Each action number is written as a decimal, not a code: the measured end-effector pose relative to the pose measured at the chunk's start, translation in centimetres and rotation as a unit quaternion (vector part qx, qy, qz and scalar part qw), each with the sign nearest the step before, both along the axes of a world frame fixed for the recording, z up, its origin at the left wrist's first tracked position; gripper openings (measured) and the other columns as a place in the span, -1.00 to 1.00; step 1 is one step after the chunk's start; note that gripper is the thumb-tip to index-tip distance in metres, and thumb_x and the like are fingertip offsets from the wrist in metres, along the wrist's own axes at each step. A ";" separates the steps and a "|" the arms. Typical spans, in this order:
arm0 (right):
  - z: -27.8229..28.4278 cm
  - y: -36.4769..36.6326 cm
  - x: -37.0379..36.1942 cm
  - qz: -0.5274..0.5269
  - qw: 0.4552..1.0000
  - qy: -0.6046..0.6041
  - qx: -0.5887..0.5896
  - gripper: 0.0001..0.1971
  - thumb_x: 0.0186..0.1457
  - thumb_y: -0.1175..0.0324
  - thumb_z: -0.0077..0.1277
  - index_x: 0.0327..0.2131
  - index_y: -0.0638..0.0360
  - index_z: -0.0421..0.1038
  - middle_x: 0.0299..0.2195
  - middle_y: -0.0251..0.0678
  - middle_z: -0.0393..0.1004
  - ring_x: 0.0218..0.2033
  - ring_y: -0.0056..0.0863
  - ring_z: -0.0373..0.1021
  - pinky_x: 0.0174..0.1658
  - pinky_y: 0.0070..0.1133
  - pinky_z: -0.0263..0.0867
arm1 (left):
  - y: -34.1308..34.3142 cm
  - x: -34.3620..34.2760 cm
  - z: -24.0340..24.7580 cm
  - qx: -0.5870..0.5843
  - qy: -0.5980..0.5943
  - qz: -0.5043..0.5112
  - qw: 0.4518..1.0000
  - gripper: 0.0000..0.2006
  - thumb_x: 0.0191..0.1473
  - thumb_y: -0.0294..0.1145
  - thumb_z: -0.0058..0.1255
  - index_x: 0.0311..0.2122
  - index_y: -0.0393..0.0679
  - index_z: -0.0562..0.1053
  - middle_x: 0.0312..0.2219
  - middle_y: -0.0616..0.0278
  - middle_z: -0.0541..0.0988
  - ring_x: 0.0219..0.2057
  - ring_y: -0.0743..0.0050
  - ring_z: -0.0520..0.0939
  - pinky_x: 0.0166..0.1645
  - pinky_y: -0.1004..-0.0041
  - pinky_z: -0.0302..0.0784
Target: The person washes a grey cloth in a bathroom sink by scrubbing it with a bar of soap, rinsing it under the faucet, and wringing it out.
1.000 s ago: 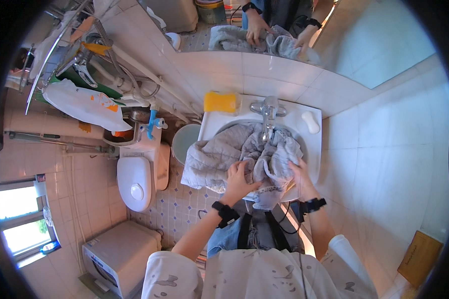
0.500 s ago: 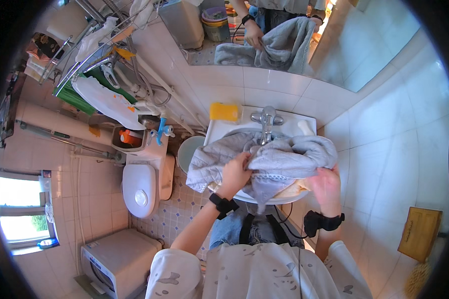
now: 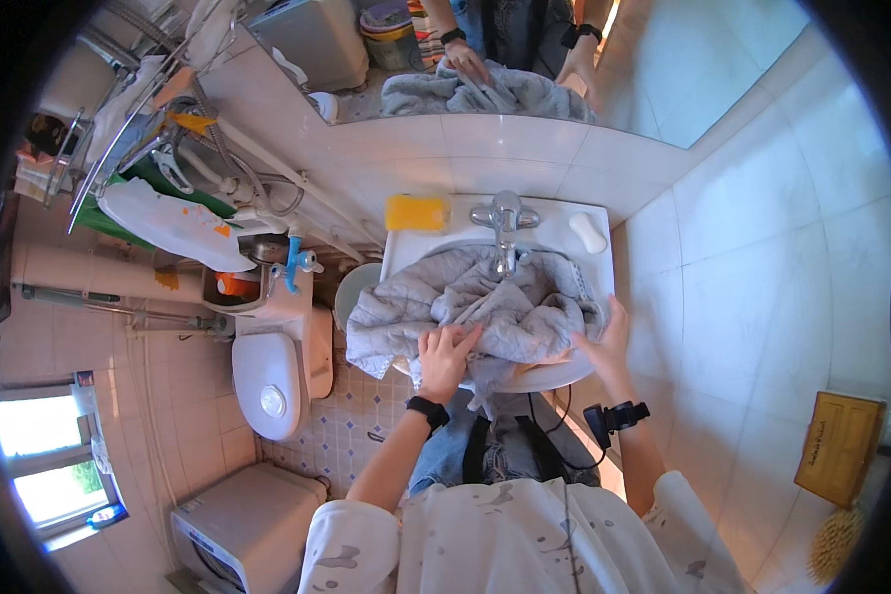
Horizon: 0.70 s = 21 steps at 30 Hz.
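Observation:
A grey quilted garment (image 3: pixel 436 297) lies bunched in the white washbasin (image 3: pixel 564 374), with its left side spilling over the rim and a fold hanging at the front. My left hand (image 3: pixel 445 358) rests on its near left part, fingers spread against the fabric. At the right front rim, my right hand (image 3: pixel 609 346) is open, thumb and fingers apart beside the garment's edge. The chrome faucet (image 3: pixel 505 228) stands over the cloth. A small patch of yellowish-orange fabric shows under the garment near my right hand.
A yellow sponge-like block (image 3: pixel 418 212) sits at the basin's back left, a white soap bar (image 3: pixel 588 233) at its back right. To the left are a light bucket (image 3: pixel 354 293) and a toilet (image 3: pixel 267 386). A mirror (image 3: pixel 653 69) hangs behind; a wooden box (image 3: pixel 840 447) is far right.
The garment's raised right part has come down into the basin, uncovering the soap. My right hand has let go of it and opened; my left hand has shifted down and spread its fingers.

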State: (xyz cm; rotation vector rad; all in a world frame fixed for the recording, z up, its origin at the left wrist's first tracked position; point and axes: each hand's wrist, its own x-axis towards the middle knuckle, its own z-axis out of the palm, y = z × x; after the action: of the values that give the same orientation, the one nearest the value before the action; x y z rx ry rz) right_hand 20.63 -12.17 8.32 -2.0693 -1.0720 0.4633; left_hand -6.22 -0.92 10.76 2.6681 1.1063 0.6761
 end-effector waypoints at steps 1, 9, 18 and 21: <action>3.1 1.6 -1.2 0.082 0.992 -0.090 -0.046 -0.25 -0.27 0.14 0.20 0.02 0.16 0.12 -0.08 -0.14 0.22 -0.03 -0.24 0.17 -0.05 -0.47 0.14 | 0.0 -0.9 -0.1 -0.015 -0.003 -0.006 1.000 -0.60 -0.29 -0.53 -0.08 -0.21 0.03 0.45 -0.38 0.28 0.36 -0.29 0.30 0.38 -0.18 0.35 0.22; -4.4 1.0 -3.2 0.225 0.955 0.024 -0.190 -0.41 -0.23 0.28 0.13 -0.07 0.26 0.21 -0.19 -0.01 0.35 -0.18 -0.06 0.32 -0.14 -0.42 0.24 | -0.9 0.5 3.4 -0.160 0.007 -0.065 0.985 -0.65 -0.31 -0.52 0.01 -0.27 -0.16 0.35 -0.30 0.14 0.34 -0.26 0.16 0.39 -0.14 0.31 0.26; 1.4 3.4 -4.3 -0.062 0.754 0.644 0.112 -0.55 -0.06 0.45 -0.08 -0.02 0.29 0.18 -0.15 -0.24 0.35 -0.16 -0.46 0.31 -0.13 -0.58 0.23 | -0.5 6.2 1.4 -0.532 -0.236 0.047 0.812 -0.26 -0.34 -0.41 0.22 0.01 -0.23 0.12 -0.10 0.01 0.32 -0.10 0.24 0.39 -0.06 0.39 0.33; 2.1 4.5 -7.2 -0.007 0.852 0.511 0.111 -0.60 -0.03 0.32 -0.04 -0.09 0.29 0.25 -0.21 -0.23 0.37 -0.20 -0.56 0.30 -0.15 -0.63 0.20 | -0.7 6.9 -2.1 -0.516 -0.220 -0.044 0.827 -0.27 -0.30 -0.36 0.18 0.05 -0.17 0.13 -0.21 0.04 0.43 -0.18 0.25 0.46 -0.13 0.39 0.37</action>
State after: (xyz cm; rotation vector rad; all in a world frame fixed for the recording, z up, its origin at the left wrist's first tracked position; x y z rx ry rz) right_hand 13.42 -7.69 10.38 -1.2804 -0.4135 1.1900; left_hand 0.71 -1.61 8.62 1.5189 0.8393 0.4339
